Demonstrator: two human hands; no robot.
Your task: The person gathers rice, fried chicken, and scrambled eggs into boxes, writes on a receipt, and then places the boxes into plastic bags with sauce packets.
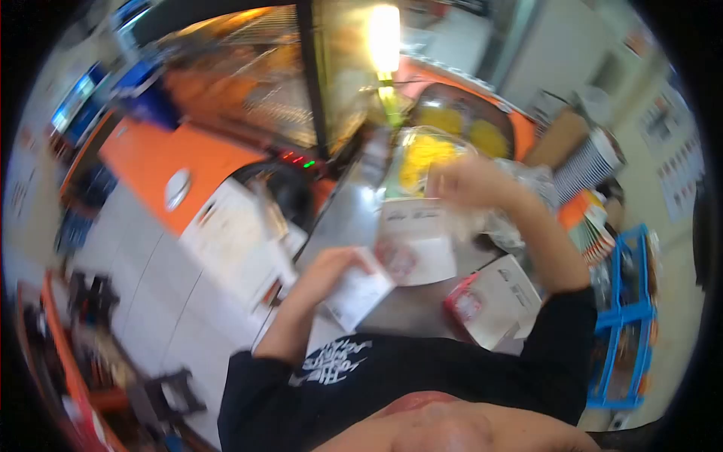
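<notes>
At the largest scale, upper left: glass-fronted cabinet (233, 90), glowing within and best left outside the working reach. Next, grey metal worktop (418, 316), running beneath the cartons, with bare surface between them for support. Off to the right, blue rack (623, 313), well apart from the cartons. On the worktop, two printed items: far printed carton (418, 245), nearly square to the view, and near printed carton (497, 301), turned at an angle just beside the right sleeve (561, 320); avoid brushing either in passing. Smaller in outline, white carton (358, 294), at the near left of the worktop, overlapping the far printed carton in view; contact not tellable. Best held level, without squeezing the thin-looking walls. Beyond, heap of yellow pieces (425, 154), just beside the far printed carton; best approached from above, to limit scatter. Smaller again, the two hands, well apart: left hand (333, 267) closed on the upper edge of the white carton; right hand (467, 181) curled at the heap, blurred, with grip and contents impossible to tell. Steady with the left, work gently with the right. Smallest, left fingertips: best spread along the edge, sharing the pressure evenly
</notes>
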